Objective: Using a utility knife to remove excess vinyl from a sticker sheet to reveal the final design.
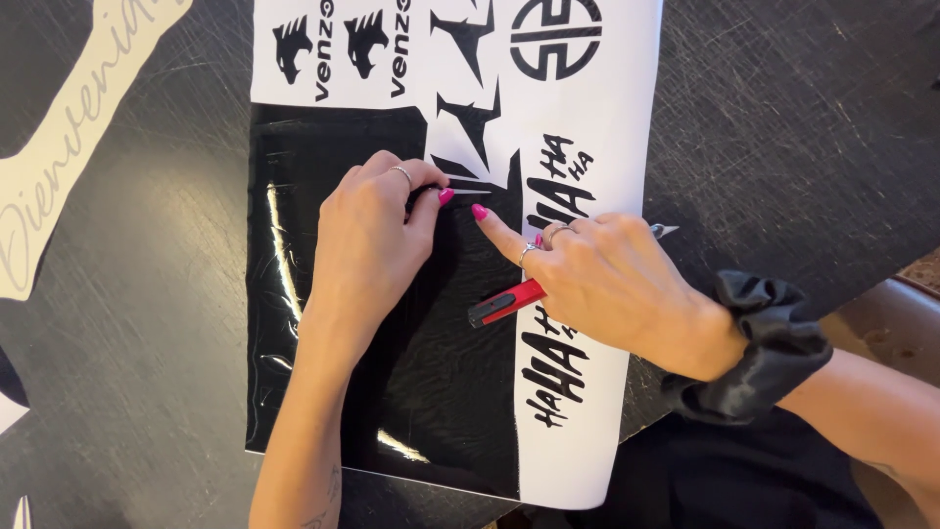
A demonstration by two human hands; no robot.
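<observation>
Dark scratched table (147,294), white sheet (607,127) of black vinyl decals on top. Left hand (367,240) pinching a vinyl strip (468,183); right hand (607,279) gripping red cutter (504,304), forefinger pressing beside. Best peeled low, slowly.

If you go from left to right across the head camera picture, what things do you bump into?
Cream cut-out shape with curly writing → left hand → red and black cutter → right hand → shiny black scrunchie on the wrist.

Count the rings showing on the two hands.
3. One on the left hand, a thin ring near the knuckle. Two on the right hand: one ring and another on neighbouring fingers. Tucked fingers may hide more.
</observation>
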